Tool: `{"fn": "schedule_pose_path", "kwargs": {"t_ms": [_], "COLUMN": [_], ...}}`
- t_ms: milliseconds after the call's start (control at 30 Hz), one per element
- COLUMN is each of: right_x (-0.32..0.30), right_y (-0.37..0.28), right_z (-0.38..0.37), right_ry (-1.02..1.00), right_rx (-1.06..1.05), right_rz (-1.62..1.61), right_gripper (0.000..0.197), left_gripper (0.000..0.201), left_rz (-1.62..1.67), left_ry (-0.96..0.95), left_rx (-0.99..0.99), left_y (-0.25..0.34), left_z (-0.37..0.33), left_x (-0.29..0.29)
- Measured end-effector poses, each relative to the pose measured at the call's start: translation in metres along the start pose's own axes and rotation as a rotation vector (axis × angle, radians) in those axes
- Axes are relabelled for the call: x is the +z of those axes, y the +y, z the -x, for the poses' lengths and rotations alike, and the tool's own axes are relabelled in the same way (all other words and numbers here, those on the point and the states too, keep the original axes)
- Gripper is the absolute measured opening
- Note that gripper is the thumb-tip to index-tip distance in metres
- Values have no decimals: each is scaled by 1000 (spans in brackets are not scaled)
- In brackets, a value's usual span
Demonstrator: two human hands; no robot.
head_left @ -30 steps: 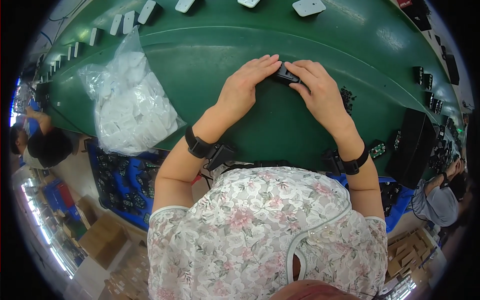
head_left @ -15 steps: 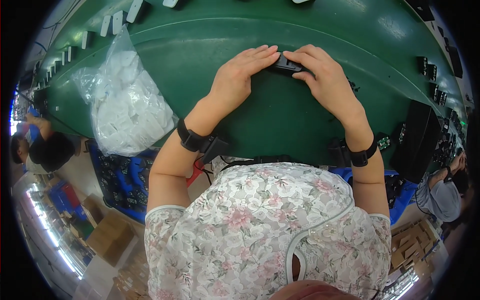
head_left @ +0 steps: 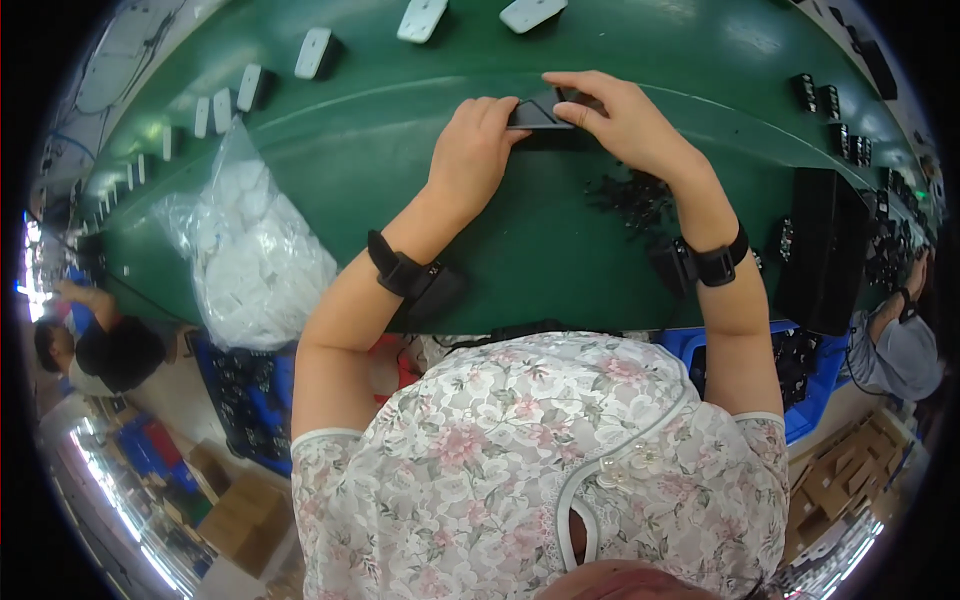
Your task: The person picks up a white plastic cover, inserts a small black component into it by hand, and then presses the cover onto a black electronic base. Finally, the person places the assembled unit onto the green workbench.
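A small dark rectangular plastic casing point(head_left: 540, 117), with a pale lower edge, is held just above the green work surface. My left hand point(head_left: 472, 150) closes on its left end, thumb along the lower edge and fingers over the top. At the right end is my right hand point(head_left: 625, 120), its thumb against the casing and its index finger stretched out above. A dark bit shows between that finger and thumb; I cannot make out what it is. Beneath my right forearm lies a loose pile of small black parts point(head_left: 640, 197).
A clear bag of white plastic pieces point(head_left: 258, 255) lies left. White casings point(head_left: 313, 53) line the far side. Right stand a black box point(head_left: 825, 250) and small black units point(head_left: 805, 92). Blue bins point(head_left: 815, 395) sit below the table edge. Other people point(head_left: 895, 350) sit both sides.
The casing has tilted so its pale edge shows. My right index finger has lifted off it. The black pile has come further into view, and the far white casings appear lower and further right.
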State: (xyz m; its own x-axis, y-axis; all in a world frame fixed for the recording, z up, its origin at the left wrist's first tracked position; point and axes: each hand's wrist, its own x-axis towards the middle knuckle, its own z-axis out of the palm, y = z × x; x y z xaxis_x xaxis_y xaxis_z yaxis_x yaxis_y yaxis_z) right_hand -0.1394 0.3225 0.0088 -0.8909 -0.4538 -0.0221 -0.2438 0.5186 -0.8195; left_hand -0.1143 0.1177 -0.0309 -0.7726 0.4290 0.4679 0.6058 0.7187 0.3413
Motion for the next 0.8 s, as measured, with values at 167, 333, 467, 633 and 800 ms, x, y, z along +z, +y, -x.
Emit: {"fn": "schedule_pose_path", "kwargs": {"t_ms": [167,333,467,633,800], "right_x": [-55,-57,-23,7,12], "right_y": [0,5,15,30,30], "right_z": [52,103,124,111,90], "right_ry": [577,673,546,519,468], "right_rx": [3,157,187,88,71], "right_rz": [3,119,303,398,478], "right_gripper": [28,22,18,19,11], "left_gripper": [27,34,37,34,55], "left_rz": [600,1031,963,695,342], "left_ry": [-19,-186,-250,-351,20], "left_rx": [-462,-640,-719,-720,-600], "left_y": [7,-36,-26,-21,9], "left_z": [-68,-130,-146,-139,-99], "left_x": [35,100,110,81,30]}}
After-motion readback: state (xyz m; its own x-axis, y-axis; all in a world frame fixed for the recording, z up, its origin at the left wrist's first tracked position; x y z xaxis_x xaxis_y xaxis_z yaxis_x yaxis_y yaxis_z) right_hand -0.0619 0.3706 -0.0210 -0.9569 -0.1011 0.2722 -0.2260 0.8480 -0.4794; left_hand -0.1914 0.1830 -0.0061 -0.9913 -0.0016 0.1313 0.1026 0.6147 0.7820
